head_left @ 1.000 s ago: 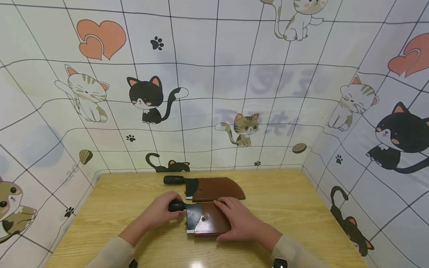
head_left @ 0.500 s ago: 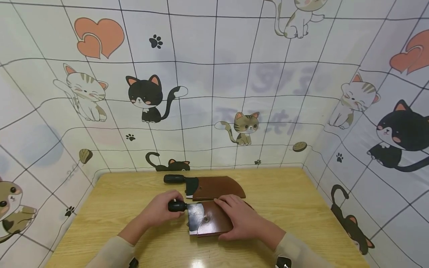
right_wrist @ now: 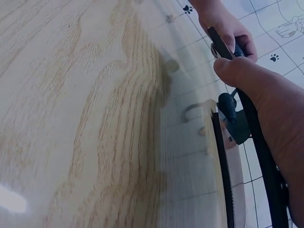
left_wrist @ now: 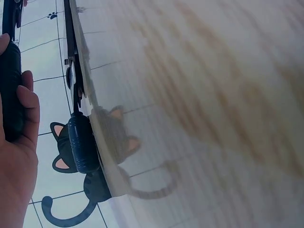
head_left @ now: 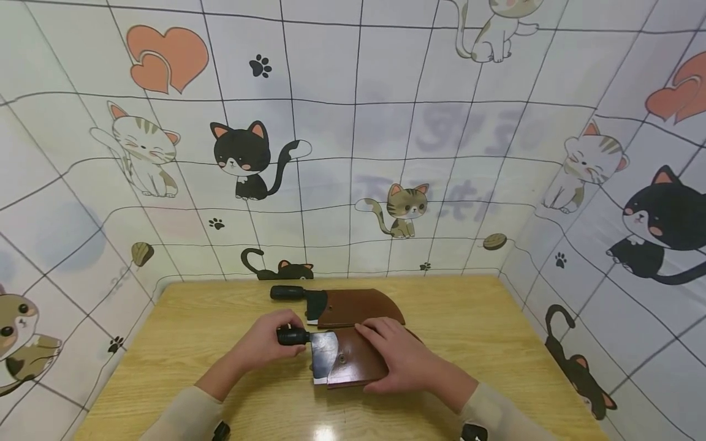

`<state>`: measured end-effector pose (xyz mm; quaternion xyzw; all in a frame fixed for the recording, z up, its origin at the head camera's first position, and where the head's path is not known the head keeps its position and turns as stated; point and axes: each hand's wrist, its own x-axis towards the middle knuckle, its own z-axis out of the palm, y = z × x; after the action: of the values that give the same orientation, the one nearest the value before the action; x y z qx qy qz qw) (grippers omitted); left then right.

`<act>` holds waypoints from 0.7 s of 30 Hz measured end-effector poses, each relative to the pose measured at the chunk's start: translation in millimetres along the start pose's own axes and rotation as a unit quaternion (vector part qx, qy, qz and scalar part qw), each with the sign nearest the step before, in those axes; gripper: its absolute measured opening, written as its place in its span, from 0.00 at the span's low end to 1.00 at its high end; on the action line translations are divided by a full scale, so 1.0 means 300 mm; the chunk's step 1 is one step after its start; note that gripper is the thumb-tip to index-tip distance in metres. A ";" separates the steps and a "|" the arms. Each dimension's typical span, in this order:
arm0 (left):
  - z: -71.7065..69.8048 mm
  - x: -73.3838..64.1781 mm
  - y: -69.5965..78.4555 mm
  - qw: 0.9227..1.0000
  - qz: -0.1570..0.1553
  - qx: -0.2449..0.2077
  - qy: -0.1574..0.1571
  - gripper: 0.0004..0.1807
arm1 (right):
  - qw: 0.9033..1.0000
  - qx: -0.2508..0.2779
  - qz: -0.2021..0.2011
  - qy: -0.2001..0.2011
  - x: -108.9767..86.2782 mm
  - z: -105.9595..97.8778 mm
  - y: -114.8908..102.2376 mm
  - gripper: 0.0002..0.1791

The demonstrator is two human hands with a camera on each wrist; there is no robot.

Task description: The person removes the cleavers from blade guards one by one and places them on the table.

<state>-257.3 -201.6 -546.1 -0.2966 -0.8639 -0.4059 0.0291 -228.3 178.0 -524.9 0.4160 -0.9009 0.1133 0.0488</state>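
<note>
A cleaver [head_left: 324, 355] with a black handle and a dark upper blade is held level in both hands in the head view. My left hand [head_left: 263, 340] grips its handle [head_left: 293, 335], fingers curled round it. Over most of the blade sits a brown leather sheath [head_left: 353, 358] with a snap button. My right hand [head_left: 405, 361] grips the sheath's right end, thumb at the near edge and fingers at the far edge. The left wrist view shows the fingers around the black handle [left_wrist: 12, 90]. In the right wrist view, the sheath's dark edge [right_wrist: 261, 147] stands above the tabletop.
Just behind lies a second knife in a brown sheath [head_left: 361, 306], its black handle [head_left: 287, 293] pointing left. The light wooden table [head_left: 469, 318] ends against a cat-patterned wall covering [head_left: 331, 153] on the back and both sides.
The cleaver and its sheath have shifted slightly to the right and away from me, with the right hand moving along. The left hand keeps its grip on the handle.
</note>
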 end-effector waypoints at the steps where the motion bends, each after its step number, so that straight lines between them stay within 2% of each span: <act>1: -0.001 0.001 0.002 1.000 0.001 -0.001 0.001 0.19 | 1.000 -0.002 -0.001 0.001 -0.002 -0.002 0.001 0.65; 11: -0.006 -0.003 -0.008 1.000 0.016 -0.019 0.008 0.18 | 1.000 0.003 -0.011 0.016 -0.026 -0.013 0.004 0.65; 16: -0.009 0.001 -0.002 0.999 0.024 -0.036 0.016 0.18 | 1.000 0.000 -0.017 0.027 -0.027 -0.015 0.007 0.67; 21: -0.015 0.002 0.007 0.999 0.019 -0.035 0.020 0.18 | 0.999 -0.012 -0.021 0.024 -0.023 -0.018 0.007 0.70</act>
<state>-257.5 -203.5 -541.6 -0.3061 -0.8427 -0.4408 0.0435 -225.3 185.8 -521.2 0.4310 -0.8921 0.1113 0.0775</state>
